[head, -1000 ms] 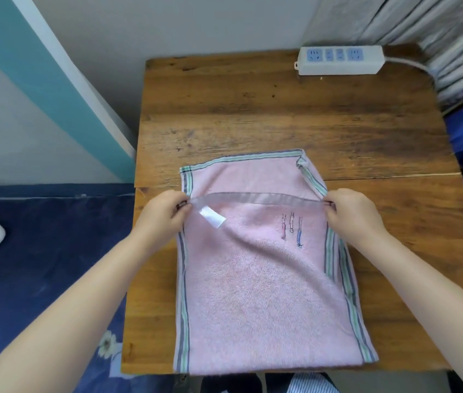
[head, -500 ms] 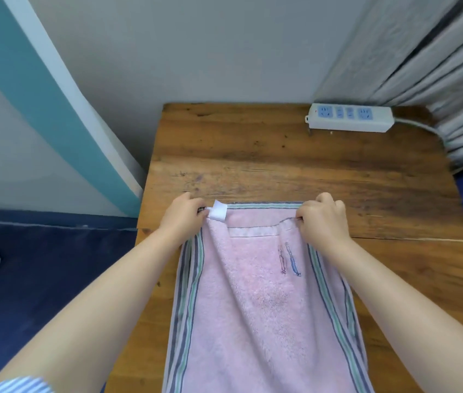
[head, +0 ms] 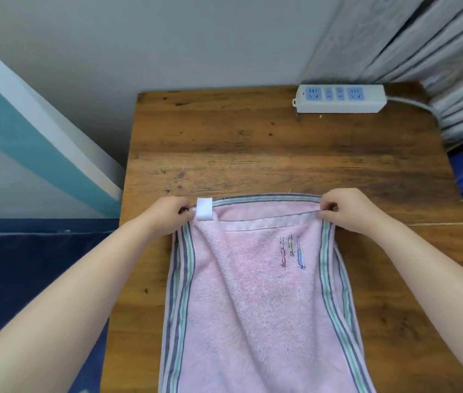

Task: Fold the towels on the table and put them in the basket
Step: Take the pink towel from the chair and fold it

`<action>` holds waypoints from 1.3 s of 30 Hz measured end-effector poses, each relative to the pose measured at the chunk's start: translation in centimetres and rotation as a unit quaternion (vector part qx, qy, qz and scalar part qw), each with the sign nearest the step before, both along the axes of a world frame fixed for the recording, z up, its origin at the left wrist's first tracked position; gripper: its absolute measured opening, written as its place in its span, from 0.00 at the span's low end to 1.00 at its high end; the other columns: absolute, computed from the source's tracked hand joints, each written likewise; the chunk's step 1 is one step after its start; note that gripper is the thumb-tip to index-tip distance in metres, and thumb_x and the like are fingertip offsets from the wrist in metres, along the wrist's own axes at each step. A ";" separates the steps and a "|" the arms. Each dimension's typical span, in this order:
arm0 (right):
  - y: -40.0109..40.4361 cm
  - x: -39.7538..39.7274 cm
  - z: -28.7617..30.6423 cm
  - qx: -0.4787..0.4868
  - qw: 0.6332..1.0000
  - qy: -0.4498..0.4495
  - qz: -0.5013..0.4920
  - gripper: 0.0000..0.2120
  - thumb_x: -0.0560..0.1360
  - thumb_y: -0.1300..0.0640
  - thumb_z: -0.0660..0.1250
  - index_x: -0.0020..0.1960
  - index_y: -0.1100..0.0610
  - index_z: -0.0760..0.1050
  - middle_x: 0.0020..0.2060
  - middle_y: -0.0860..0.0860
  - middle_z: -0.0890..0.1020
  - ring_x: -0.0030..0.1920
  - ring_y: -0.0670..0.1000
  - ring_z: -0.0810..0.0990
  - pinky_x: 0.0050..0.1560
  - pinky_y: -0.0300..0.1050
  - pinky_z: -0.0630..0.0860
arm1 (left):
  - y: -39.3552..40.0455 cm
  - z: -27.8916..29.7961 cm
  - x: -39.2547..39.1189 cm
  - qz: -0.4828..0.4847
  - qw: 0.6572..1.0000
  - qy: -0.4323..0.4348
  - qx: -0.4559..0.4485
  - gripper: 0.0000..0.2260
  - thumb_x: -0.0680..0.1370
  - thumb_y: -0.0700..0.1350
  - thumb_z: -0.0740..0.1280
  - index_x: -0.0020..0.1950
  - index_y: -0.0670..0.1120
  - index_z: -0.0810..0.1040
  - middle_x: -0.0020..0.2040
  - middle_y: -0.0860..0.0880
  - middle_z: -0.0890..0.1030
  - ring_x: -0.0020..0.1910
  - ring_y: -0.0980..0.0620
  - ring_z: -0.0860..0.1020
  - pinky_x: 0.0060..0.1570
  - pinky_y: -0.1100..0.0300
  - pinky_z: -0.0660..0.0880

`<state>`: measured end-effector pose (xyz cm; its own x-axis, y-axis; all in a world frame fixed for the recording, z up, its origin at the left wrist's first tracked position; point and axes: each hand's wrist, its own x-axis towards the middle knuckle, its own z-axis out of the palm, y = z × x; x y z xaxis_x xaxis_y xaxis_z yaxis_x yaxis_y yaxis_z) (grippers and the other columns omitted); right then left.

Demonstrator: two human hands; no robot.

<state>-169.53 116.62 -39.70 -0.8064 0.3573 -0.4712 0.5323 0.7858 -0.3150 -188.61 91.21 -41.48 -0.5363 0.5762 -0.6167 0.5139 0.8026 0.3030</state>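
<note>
A wooden table (head: 253, 154) stands against a grey wall, with a pink towel (head: 256, 307) folded double and lying down its near half, striped borders along both long sides. The person's left hand (head: 168, 215) pinches the towel's far left corner and the right hand (head: 346, 209) pinches its far right corner. A white power strip (head: 340, 99) sits at the table's far right edge. A white label (head: 205, 209) lies just beside the left hand.

White power strip (head: 339, 99) at far right; grey curtain (head: 423, 38) behind; blue floor (head: 26, 265) left.
</note>
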 end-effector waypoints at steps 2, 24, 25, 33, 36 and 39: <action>0.9 0.8 0.7 -0.047 0.998 0.036 -0.013 0.08 0.71 0.63 0.69 0.35 0.58 0.73 0.36 0.54 0.76 0.40 0.54 0.74 0.44 0.45 0.69 | -0.8 0.5 -0.3 0.016 1.000 -0.002 0.013 0.08 0.79 0.45 0.61 0.42 0.43 0.72 0.39 0.47 0.73 0.40 0.48 0.70 0.33 0.60 0.63; -2.1 5.8 12.1 0.010 0.996 0.084 -0.014 0.06 0.74 0.65 0.64 0.40 0.59 0.69 0.40 0.55 0.77 0.42 0.54 0.74 0.42 0.44 0.68 | -5.3 11.6 3.3 -0.121 0.975 0.184 0.017 0.15 0.77 0.31 0.54 0.61 0.42 0.67 0.56 0.44 0.76 0.53 0.44 0.76 0.46 0.54 0.73; -2.3 5.9 12.9 0.025 0.995 0.100 -0.008 0.06 0.74 0.66 0.64 0.41 0.59 0.68 0.40 0.55 0.76 0.42 0.55 0.74 0.42 0.43 0.68 | -5.3 12.6 3.4 -0.132 0.969 0.210 0.007 0.14 0.76 0.30 0.54 0.59 0.41 0.68 0.57 0.44 0.75 0.54 0.44 0.76 0.46 0.54 0.73; -5.0 5.5 21.2 0.365 0.802 0.466 -0.078 0.13 0.61 0.75 0.62 0.44 0.67 0.77 0.35 0.64 0.79 0.37 0.63 0.78 0.39 0.48 0.73 | -4.7 24.5 5.4 0.096 0.875 0.403 0.250 0.12 0.74 0.30 0.54 0.56 0.34 0.70 0.55 0.35 0.72 0.56 0.38 0.70 0.50 0.46 0.67; -6.0 5.5 22.2 0.369 0.802 0.458 -0.108 0.10 0.62 0.75 0.63 0.42 0.68 0.76 0.36 0.65 0.78 0.39 0.62 0.76 0.39 0.48 0.71 | -5.0 26.3 6.3 0.094 0.876 0.408 0.238 0.11 0.75 0.32 0.55 0.56 0.35 0.70 0.56 0.36 0.72 0.57 0.39 0.70 0.51 0.47 0.68; -6.4 6.7 22.2 0.330 0.837 0.433 -0.045 0.12 0.62 0.73 0.57 0.40 0.70 0.77 0.35 0.67 0.78 0.37 0.67 0.78 0.36 0.55 0.76 | -6.0 26.0 7.0 0.056 0.898 0.404 0.166 0.12 0.75 0.31 0.53 0.56 0.36 0.69 0.56 0.37 0.72 0.57 0.40 0.70 0.49 0.48 0.69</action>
<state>-162.80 110.21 -17.46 -0.6988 0.3872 0.6015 0.3955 0.9098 -0.1261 -181.62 85.23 -15.49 -0.7975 0.5703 0.1967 0.5950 0.7975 0.1001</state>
